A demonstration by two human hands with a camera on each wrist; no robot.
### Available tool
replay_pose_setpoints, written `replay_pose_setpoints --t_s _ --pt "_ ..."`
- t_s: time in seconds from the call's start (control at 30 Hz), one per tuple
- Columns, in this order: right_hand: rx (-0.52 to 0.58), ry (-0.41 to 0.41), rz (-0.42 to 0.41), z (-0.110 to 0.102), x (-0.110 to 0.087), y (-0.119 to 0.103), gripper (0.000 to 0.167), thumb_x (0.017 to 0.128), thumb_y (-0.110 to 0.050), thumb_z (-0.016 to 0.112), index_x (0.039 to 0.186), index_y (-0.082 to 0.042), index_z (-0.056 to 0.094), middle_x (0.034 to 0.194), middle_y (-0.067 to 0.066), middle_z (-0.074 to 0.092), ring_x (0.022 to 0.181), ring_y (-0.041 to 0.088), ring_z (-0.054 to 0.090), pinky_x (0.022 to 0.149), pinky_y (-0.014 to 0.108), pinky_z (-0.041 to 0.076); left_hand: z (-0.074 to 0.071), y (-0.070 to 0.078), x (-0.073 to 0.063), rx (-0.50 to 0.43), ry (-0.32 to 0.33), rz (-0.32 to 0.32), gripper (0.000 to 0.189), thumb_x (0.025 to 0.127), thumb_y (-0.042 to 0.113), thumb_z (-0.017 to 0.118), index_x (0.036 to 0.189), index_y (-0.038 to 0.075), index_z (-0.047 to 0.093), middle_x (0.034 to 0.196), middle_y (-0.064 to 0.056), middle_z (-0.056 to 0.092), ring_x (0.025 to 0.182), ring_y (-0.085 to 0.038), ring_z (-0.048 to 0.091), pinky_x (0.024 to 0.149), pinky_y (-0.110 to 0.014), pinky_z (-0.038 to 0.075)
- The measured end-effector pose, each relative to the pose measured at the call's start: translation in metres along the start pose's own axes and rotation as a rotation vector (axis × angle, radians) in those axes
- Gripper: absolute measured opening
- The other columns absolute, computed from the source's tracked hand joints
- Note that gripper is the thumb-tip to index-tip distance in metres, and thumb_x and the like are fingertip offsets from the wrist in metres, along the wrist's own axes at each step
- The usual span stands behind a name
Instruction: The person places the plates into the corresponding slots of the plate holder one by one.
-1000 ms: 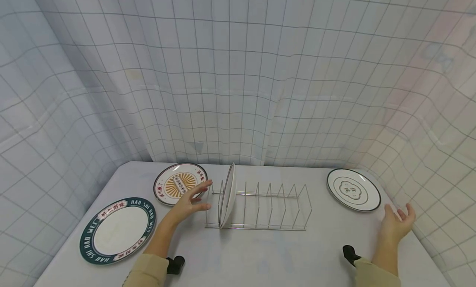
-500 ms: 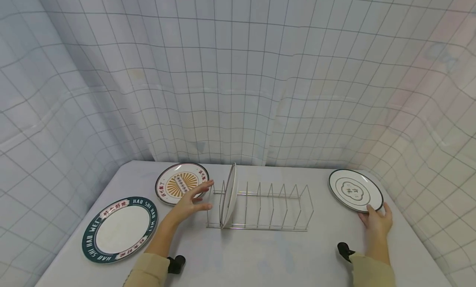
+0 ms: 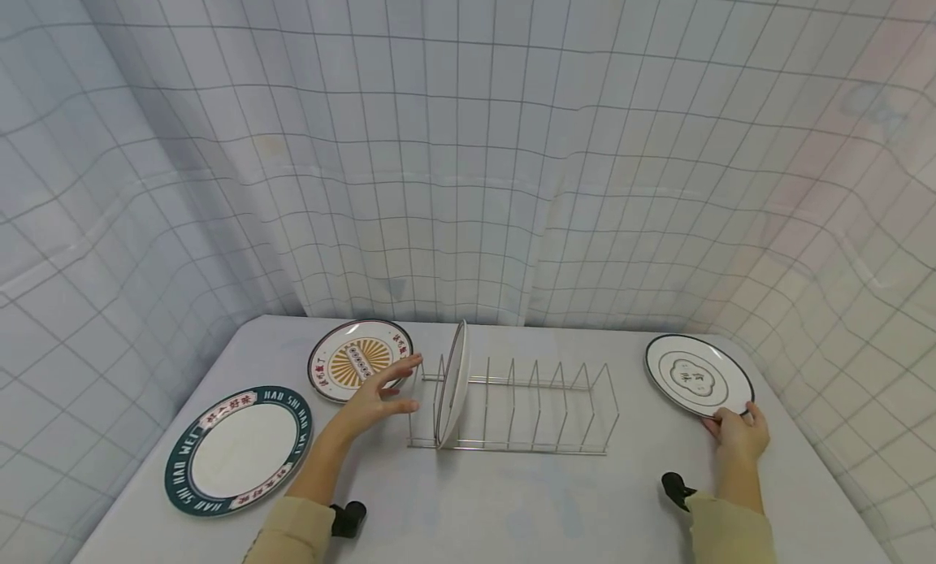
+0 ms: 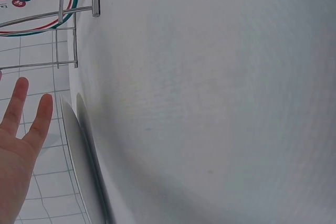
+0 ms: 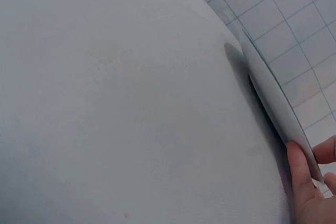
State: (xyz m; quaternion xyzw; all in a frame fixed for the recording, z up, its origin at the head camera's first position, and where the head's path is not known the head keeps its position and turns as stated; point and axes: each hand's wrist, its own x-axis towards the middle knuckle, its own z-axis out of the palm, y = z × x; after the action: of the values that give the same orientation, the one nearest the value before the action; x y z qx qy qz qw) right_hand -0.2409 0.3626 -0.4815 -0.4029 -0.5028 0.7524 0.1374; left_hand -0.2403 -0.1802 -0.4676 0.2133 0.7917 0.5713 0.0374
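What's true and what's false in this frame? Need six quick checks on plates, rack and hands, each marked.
1. The right hand holds the right plate by its rim. True.
2. Two plates stand in the rack. False: only one, the standing plate, does.
3. The plate with the broad green rim is left of the rack. True.
4. The left hand grips the standing plate. False: it holds nothing, fingers spread by the rack's left end.
5. Three plates are outside the rack. True.
6. The sunburst plate lies face down. False: the sunburst plate lies face up.
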Motion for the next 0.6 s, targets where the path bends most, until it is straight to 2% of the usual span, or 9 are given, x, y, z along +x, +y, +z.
replay_pose_setpoints --t_s 0.1,0.2,0.4,0.5,0.57,0.6 --pt "0.038 -0.021 0.016 -0.002 -0.002 -0.001 0.087 0.080 0.011 0.046 0.147 -0.033 0.011 0.152 0.002 0.005 0.060 0.000 0.058 0.065 0.016 0.053 0.001 0.000 0.001 0.002 0.001 0.003 0.067 0.079 0.008 0.069 0.138 0.006 0.038 0.143 -0.014 0.035 0.127 -0.040 0.033 0.101 -0.059 0.028" --pt "0.082 -0.055 0.025 -0.001 -0.003 -0.001 0.089 0.082 0.012 0.046 0.146 -0.037 0.007 0.145 0.004 0.017 0.065 0.001 0.058 0.067 0.017 0.053 0.001 0.000 0.001 0.008 0.005 0.006 0.066 0.079 0.006 0.068 0.138 0.005 0.038 0.143 -0.014 0.035 0.127 -0.040 0.034 0.101 -0.059 0.028" --pt "0.230 -0.136 0.093 -0.007 -0.003 0.000 0.095 0.084 0.012 0.046 0.142 -0.046 -0.002 0.136 -0.003 0.027 0.073 0.005 0.056 0.069 0.021 0.054 0.001 -0.001 0.003 0.009 -0.003 0.000 0.066 0.080 0.006 0.068 0.138 0.006 0.038 0.144 -0.013 0.035 0.128 -0.039 0.034 0.102 -0.058 0.028" --pt "0.336 -0.195 0.136 -0.012 -0.003 -0.003 0.094 0.085 0.013 0.044 0.141 -0.049 0.001 0.110 -0.001 0.050 0.066 0.010 0.057 0.061 0.023 0.055 0.001 -0.001 0.002 0.007 -0.002 -0.008 0.065 0.080 0.006 0.068 0.138 0.007 0.039 0.144 -0.012 0.035 0.128 -0.039 0.034 0.102 -0.058 0.028" --pt "0.384 -0.249 0.162 -0.015 -0.004 -0.006 0.094 0.086 0.013 0.042 0.140 -0.051 0.000 0.086 0.000 0.055 0.062 0.013 0.057 0.057 0.025 0.055 0.001 0.000 0.002 0.006 0.000 -0.009 0.066 0.080 0.007 0.068 0.138 0.007 0.039 0.144 -0.012 0.035 0.128 -0.039 0.034 0.102 -0.058 0.028" --pt "0.399 -0.276 0.174 -0.016 -0.003 -0.008 0.093 0.086 0.013 0.040 0.140 -0.051 0.000 0.079 0.002 0.055 0.061 0.014 0.057 0.056 0.026 0.055 0.001 0.000 0.002 0.006 0.001 -0.010 0.066 0.080 0.008 0.069 0.138 0.007 0.039 0.144 -0.012 0.035 0.127 -0.039 0.034 0.102 -0.058 0.028"
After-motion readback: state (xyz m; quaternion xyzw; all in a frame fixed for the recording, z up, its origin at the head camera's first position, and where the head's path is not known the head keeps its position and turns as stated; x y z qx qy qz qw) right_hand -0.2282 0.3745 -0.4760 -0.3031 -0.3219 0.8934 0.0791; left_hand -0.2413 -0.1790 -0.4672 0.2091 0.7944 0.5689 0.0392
